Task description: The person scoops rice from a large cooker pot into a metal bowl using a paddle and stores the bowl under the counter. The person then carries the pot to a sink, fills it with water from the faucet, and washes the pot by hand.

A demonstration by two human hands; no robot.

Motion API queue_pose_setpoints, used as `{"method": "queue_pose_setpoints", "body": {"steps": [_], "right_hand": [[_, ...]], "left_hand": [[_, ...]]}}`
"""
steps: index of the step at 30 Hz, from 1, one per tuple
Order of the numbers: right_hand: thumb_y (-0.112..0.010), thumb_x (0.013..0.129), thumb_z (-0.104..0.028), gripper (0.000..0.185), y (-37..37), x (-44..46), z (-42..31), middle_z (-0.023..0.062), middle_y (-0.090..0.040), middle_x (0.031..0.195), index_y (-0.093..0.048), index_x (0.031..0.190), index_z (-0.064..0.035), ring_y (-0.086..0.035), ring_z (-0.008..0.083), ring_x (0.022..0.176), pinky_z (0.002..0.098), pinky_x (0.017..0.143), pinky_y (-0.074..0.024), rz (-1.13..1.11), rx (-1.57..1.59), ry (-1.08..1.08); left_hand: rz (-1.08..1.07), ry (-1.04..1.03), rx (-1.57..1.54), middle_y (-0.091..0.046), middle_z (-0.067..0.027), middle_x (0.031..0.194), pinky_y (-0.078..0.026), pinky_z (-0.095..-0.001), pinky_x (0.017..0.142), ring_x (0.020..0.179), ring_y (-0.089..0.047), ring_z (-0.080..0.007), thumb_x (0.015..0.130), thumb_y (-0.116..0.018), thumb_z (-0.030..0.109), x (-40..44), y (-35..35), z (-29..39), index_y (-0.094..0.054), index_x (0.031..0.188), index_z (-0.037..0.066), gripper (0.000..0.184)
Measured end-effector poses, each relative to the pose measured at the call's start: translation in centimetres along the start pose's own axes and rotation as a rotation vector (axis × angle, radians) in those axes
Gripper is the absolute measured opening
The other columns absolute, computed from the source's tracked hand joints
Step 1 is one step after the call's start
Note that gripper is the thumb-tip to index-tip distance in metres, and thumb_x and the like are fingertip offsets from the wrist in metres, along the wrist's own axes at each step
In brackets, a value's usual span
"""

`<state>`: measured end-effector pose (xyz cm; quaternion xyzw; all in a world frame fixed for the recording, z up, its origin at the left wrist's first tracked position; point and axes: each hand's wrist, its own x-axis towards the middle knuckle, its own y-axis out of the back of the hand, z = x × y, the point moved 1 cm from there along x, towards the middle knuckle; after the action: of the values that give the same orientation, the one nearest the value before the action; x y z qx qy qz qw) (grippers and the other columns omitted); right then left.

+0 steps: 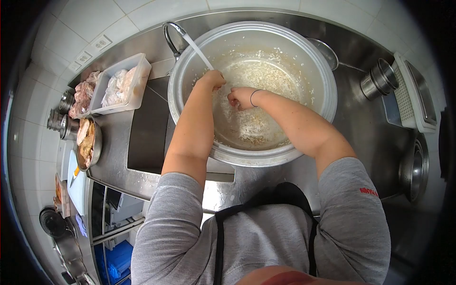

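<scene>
A large round metal pot [324, 109] has pale grains that look like rice [266, 71] scattered over its floor and stuck to its wall, with cloudy water at the bottom. Water runs from a curved faucet [172, 27] at the pot's left rim in a pale stream [198, 52]. My left hand [214, 80] is just inside that rim, at the stream's lower end, its fingers curled in. Close beside it, over the pot's floor, my right hand [242, 98] has bent, closed fingers; a dark band circles its wrist. What either hand holds, if anything, is hidden.
The pot stands over a steel sink [147, 133]. At left are a plastic tub of bagged pale food [142, 78], a metal bowl of brownish pieces [97, 147] and a yellow-handled knife [76, 172]. Metal cups [380, 80] and a white rack [408, 95] stand at right.
</scene>
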<state>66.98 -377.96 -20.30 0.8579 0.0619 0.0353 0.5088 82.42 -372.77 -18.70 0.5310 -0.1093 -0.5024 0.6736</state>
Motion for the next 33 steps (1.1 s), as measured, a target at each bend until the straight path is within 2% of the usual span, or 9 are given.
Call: {"method": "queue_pose_setpoints", "body": {"steps": [6,9,11,19,28,33], "right_hand": [[-0.057,0.066,-0.004,0.006,0.6,0.2,-0.4,0.009,-0.056,0.069,-0.056,0.072,-0.0054,-0.055,0.0242,0.067,0.0335,0.063,-0.0437,-0.24,-0.006,-0.153],[-0.055,0.067,-0.004,0.004,0.5,0.1,-0.3,0.0081,-0.056,0.067,-0.056,0.07,-0.0054,-0.054,0.0232,0.064,0.0335,0.061,-0.0426,-0.187,0.008,-0.128],[-0.055,0.067,-0.003,0.004,0.6,0.2,-0.3,0.0081,-0.055,0.066,-0.055,0.07,-0.0052,-0.053,0.0229,0.063,0.0333,0.06,-0.042,-0.215,-0.001,-0.137],[-0.056,0.065,-0.006,0.004,0.4,0.3,0.2,0.0064,-0.053,0.063,-0.054,0.068,-0.0059,-0.05,0.0209,0.06,0.0325,0.058,-0.0407,-0.249,0.039,-0.078],[-0.057,0.063,-0.007,0.006,0.2,0.4,0.0,0.0048,-0.058,0.066,-0.058,0.069,-0.0072,-0.054,0.0191,0.062,0.0313,0.059,-0.0421,-0.267,0.154,-0.121],[-0.059,0.063,-0.009,0.004,0.5,0.7,0.3,0.0065,-0.059,0.072,-0.06,0.066,-0.0058,-0.056,0.0206,0.065,0.0302,0.059,-0.0427,-0.361,0.018,-0.12]], "left_hand": [[0.01,-0.005,-0.023,-0.06,-0.0092,0.06,-0.047,-0.0333,0.052,0.055,-0.059,-0.0215,0.065,-0.053,0.015,-0.1,0.0,0.1,-0.061,0.068,0.003,0.015],[-0.012,-0.024,0.002,-0.061,-0.0092,0.061,-0.047,-0.0332,0.052,0.056,-0.059,-0.0209,0.064,-0.053,0.014,0.2,0.1,0.0,-0.061,0.071,0.003,0.016],[-0.107,0.029,0.041,-0.06,-0.0025,0.071,-0.045,-0.0297,0.051,0.064,-0.057,-0.0135,0.072,-0.055,0.023,0.7,0.1,-0.2,-0.057,0.086,0.007,0.021],[-0.096,0.047,-0.016,-0.06,-0.002,0.073,-0.045,-0.0301,0.054,0.065,-0.057,-0.0132,0.073,-0.057,0.025,0.2,0.2,0.0,-0.057,0.087,0.008,0.023],[-0.106,0.04,0.033,-0.06,-0.002,0.073,-0.045,-0.0307,0.054,0.064,-0.056,-0.0132,0.074,-0.057,0.026,0.0,0.3,0.3,-0.056,0.089,0.008,0.024],[-0.105,0.05,-0.003,-0.06,-0.0026,0.073,-0.045,-0.0312,0.054,0.064,-0.056,-0.0138,0.074,-0.057,0.027,0.2,0.1,0.1,-0.057,0.091,0.008,0.026]]}}
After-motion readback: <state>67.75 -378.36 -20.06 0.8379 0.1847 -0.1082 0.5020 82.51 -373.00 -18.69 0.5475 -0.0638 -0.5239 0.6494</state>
